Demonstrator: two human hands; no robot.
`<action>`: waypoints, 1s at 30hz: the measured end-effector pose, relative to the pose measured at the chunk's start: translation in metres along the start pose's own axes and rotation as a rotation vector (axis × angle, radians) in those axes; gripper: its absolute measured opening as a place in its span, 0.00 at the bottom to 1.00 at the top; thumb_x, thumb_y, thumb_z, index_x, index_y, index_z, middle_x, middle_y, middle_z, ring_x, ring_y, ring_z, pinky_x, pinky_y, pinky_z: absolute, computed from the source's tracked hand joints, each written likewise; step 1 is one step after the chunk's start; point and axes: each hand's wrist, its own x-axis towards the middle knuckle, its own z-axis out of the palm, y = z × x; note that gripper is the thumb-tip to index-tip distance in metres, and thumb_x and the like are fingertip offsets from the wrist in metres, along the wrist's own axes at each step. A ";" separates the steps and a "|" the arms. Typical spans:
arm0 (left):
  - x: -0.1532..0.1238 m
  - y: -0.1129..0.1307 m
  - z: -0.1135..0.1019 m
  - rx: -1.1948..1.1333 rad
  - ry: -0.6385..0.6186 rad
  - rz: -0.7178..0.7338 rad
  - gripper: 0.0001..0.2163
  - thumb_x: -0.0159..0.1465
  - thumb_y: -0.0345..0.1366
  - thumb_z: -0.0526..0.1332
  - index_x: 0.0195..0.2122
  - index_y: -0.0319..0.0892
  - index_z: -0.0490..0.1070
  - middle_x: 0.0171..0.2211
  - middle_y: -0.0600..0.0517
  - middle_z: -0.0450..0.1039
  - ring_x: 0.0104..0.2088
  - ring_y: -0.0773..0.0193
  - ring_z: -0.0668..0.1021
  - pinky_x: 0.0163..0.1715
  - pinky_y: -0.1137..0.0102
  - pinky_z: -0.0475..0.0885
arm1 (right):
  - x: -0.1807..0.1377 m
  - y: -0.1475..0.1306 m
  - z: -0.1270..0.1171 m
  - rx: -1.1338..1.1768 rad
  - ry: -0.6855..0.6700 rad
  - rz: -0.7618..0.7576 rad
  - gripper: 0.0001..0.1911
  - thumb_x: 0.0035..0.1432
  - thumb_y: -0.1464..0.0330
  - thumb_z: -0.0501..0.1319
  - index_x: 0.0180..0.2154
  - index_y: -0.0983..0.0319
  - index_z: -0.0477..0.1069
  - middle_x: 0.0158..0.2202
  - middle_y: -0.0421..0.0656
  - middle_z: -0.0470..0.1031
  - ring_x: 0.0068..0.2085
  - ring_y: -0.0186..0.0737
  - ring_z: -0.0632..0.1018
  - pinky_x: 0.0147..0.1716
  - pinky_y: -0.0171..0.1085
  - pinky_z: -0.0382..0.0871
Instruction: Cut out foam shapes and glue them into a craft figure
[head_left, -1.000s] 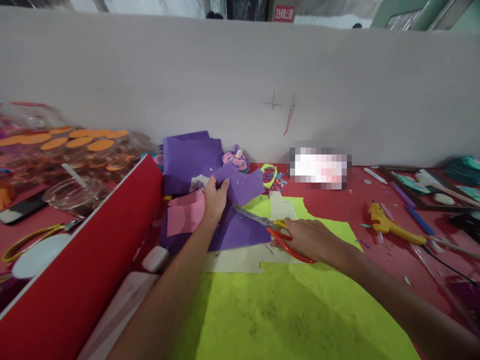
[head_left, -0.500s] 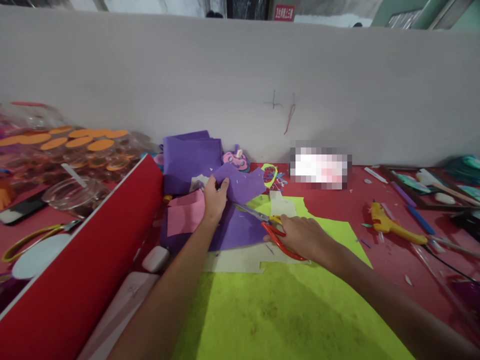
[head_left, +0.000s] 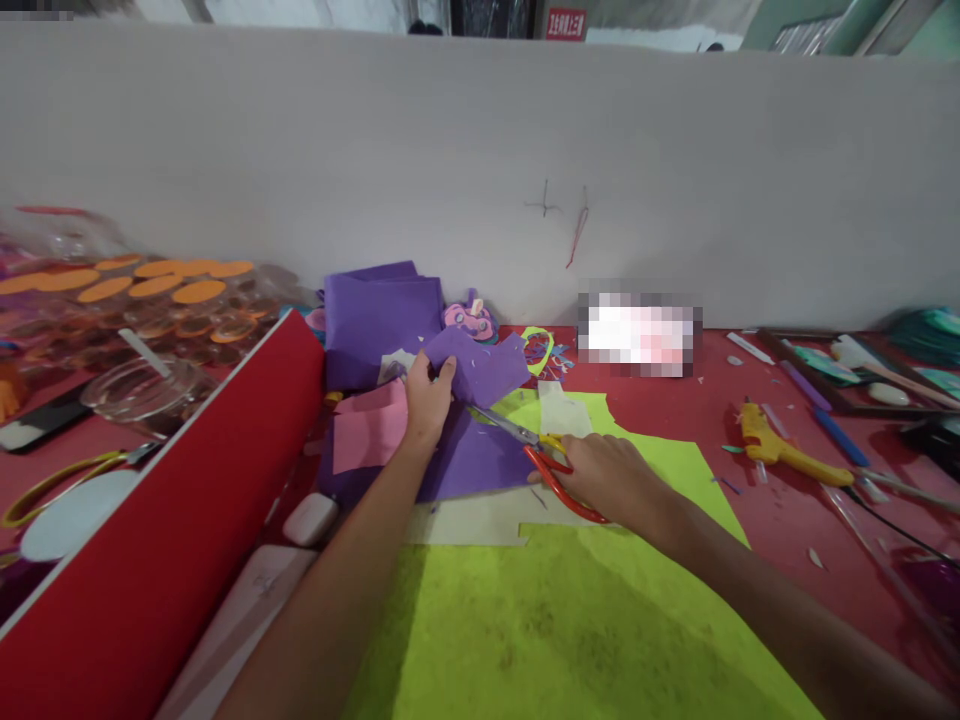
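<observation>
Right hand: one, [head_left: 607, 475] wrapped around the handles of the scissors [head_left: 517, 430], grasping them firmly.
Scissors: one pair in hand, with one red handle and one yellow; they sit between the two hands, above the purple sheet [head_left: 487, 465]. The long axis slants from the right hand toward the left hand, the tips pointing left and away from the person. Whether the tips touch the foam is unclear.
Left hand: one, [head_left: 431, 390] pinching the left end of the cut purple piece [head_left: 484, 370] between thumb and fingers.
Cut purple piece: one, just beyond the scissor tips; its long axis runs left to right, the free end pointing right.
Pink piece: one, [head_left: 370, 428] just left of the left wrist, overlapping the purple sheet.
Yellow-green sheet: one large, [head_left: 540, 610] spread nearest the person, with a pale strip [head_left: 469, 518] on it.
Behind the hands: one folded purple stack [head_left: 382, 325], one pink cutout [head_left: 469, 320] with two eye shapes, and one yellow-green ring [head_left: 550, 350] by thin scraps.
Right side: one yellow glue gun [head_left: 784, 450] on the red tabletop.
Left side: one red panel [head_left: 187, 490], one clear bowl [head_left: 142, 390], and at least eight orange ovals [head_left: 199, 291].
</observation>
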 end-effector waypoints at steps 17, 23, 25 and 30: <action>-0.002 0.001 0.002 -0.115 -0.312 -0.099 0.18 0.51 0.39 0.74 0.41 0.39 0.77 0.38 0.47 0.81 0.37 0.59 0.81 0.41 0.65 0.77 | -0.002 0.008 0.007 -0.096 0.045 0.002 0.31 0.67 0.44 0.49 0.38 0.62 0.77 0.29 0.53 0.81 0.30 0.54 0.83 0.27 0.40 0.66; 0.000 -0.003 0.002 -0.078 -0.225 -0.045 0.14 0.55 0.39 0.71 0.40 0.40 0.76 0.37 0.49 0.80 0.37 0.59 0.81 0.44 0.65 0.76 | -0.004 0.004 0.003 -0.051 0.037 -0.014 0.31 0.67 0.43 0.49 0.46 0.60 0.78 0.32 0.53 0.83 0.32 0.56 0.83 0.28 0.42 0.68; 0.001 -0.004 0.002 -0.065 -0.192 -0.036 0.13 0.55 0.39 0.71 0.40 0.41 0.76 0.37 0.49 0.81 0.38 0.59 0.81 0.45 0.64 0.76 | -0.003 0.005 0.003 -0.053 0.035 -0.006 0.32 0.67 0.43 0.49 0.45 0.60 0.78 0.32 0.53 0.83 0.32 0.55 0.83 0.29 0.42 0.68; 0.003 -0.006 0.002 -0.031 -0.127 -0.030 0.12 0.55 0.38 0.70 0.40 0.41 0.77 0.38 0.48 0.81 0.39 0.58 0.81 0.47 0.63 0.75 | -0.001 0.006 0.005 -0.057 0.038 0.005 0.35 0.66 0.40 0.47 0.41 0.61 0.78 0.30 0.53 0.82 0.31 0.54 0.83 0.28 0.41 0.67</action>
